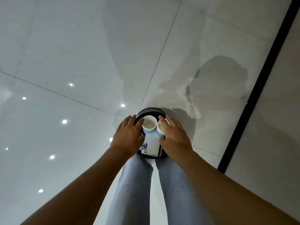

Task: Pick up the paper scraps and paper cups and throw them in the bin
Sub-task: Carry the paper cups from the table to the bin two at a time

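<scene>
Two paper cups sit side by side in the black bin (151,111) on the shiny floor (65,62). The left cup (149,125) is at ten o'clock in the bin, the right cup (159,128) at two. White paper (152,146) lies at six. The left hand (129,137) and right hand (174,137) are over the bin's sides with fingers straight and a little apart.

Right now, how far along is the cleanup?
Nearly done: two paper cups and a white paper piece sit inside the black bin. Left hand and right hand hover open over it, holding nothing. No scraps show on the floor.
</scene>
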